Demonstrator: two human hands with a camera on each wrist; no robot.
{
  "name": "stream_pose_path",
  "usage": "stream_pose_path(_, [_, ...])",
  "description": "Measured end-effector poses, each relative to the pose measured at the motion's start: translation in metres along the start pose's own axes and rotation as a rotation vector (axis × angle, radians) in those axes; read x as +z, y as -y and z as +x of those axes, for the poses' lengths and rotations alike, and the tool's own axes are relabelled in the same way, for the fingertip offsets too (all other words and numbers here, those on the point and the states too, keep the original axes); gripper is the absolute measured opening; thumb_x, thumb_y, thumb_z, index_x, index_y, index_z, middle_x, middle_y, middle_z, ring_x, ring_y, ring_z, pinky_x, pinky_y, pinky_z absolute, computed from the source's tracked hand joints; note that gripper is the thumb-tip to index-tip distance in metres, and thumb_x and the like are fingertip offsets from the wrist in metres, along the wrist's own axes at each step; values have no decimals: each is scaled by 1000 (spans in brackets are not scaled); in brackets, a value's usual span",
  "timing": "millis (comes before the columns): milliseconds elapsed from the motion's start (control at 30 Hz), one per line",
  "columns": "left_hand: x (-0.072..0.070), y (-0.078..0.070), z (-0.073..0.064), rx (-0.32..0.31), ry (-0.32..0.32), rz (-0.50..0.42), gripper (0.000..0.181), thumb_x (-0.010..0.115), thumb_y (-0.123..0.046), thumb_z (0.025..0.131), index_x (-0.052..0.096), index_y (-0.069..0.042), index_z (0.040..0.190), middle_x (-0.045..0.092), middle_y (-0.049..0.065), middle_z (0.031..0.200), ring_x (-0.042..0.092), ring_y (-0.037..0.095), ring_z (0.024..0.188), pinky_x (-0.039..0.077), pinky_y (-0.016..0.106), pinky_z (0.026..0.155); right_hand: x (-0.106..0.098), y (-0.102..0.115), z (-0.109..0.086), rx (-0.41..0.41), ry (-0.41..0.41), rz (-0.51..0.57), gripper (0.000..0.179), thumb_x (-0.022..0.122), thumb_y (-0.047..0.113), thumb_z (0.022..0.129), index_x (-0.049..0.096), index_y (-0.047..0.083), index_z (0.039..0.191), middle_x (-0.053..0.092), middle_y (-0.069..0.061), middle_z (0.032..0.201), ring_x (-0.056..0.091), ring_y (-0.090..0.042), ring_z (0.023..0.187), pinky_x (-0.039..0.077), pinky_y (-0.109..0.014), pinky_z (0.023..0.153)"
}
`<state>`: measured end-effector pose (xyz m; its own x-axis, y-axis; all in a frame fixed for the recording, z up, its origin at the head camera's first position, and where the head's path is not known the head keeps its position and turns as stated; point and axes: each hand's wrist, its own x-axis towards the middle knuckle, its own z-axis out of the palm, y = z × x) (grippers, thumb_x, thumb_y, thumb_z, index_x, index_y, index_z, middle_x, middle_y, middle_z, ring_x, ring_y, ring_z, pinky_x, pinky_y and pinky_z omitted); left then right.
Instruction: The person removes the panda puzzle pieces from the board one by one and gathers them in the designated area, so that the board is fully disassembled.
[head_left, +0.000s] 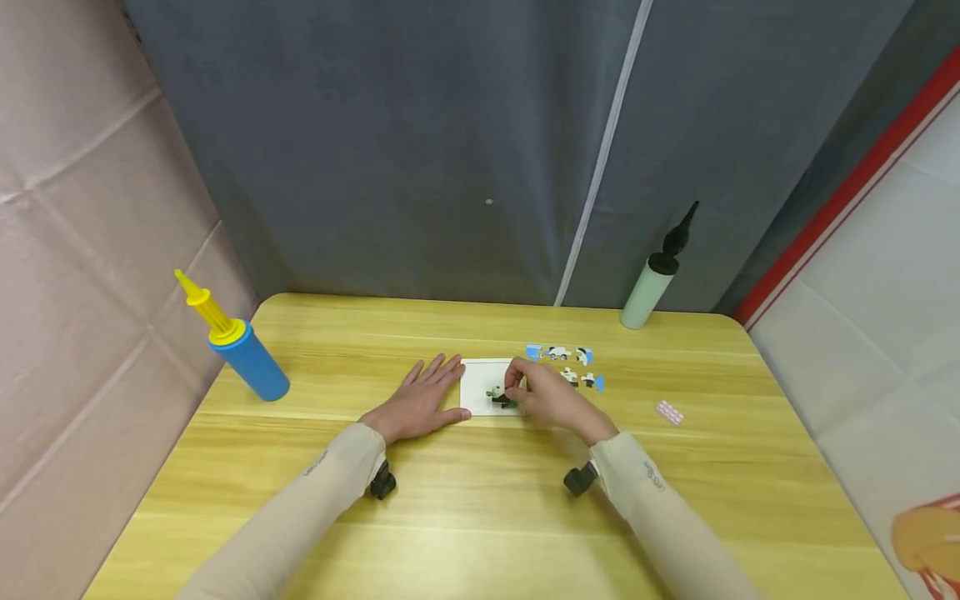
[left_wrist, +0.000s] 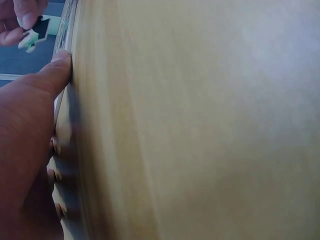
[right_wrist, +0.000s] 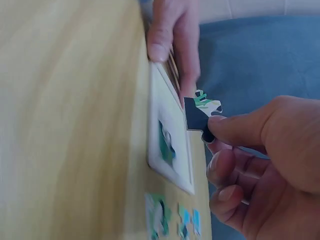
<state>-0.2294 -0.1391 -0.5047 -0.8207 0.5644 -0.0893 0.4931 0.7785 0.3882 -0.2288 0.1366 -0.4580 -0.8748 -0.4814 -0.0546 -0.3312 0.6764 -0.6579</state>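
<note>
A white puzzle board lies on the wooden table, with a dark green and white puzzle piece on it in the right wrist view. My left hand lies spread, fingers straight, its thumb and fingertips at the board's left edge. Between thumb and fingers, my right hand pinches a jigsaw piece, black with green and white parts. In the right wrist view that piece is held tilted, apart from the board. Several loose jigsaw pieces lie right of the board, behind the right hand.
At the table's left stands a blue hand pump with a yellow nozzle. A mint-green pump with a black nozzle stands at the back right. Nearer on the right lies a pink studded block. A grey curtain hangs behind the table.
</note>
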Motion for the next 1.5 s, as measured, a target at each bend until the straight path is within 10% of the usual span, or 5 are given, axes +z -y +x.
stream_pose_path(700, [-4, -2, 0, -2, 14, -8, 87, 52, -60, 108, 22, -10, 172, 10, 8, 182, 6, 36, 170, 4, 63, 136, -50, -72, -50, 73, -78, 2, 4, 66, 2, 103, 63, 4, 102, 67, -8, 93, 54, -16, 79, 45, -23, 66])
stream_pose_path(1100, [-1, -2, -1, -1, 11, -12, 88, 52, -62, 107, 23, -10, 172, 11, 7, 182, 5, 36, 170, 4, 63, 137, -52, -86, -59, 90, 3, -2, 3, 66, -1, 101, 64, -2, 103, 69, -8, 94, 60, -16, 86, 52, -23, 72])
stream_pose_path(1500, [-1, -1, 0, 2, 9, -4, 88, 53, -61, 107, 23, -9, 171, 11, 8, 182, 6, 37, 170, 5, 64, 136, -51, -70, -52, 88, -110, -99, 6, 70, 3, 101, 66, 6, 98, 67, -7, 96, 57, -16, 85, 49, -28, 74])
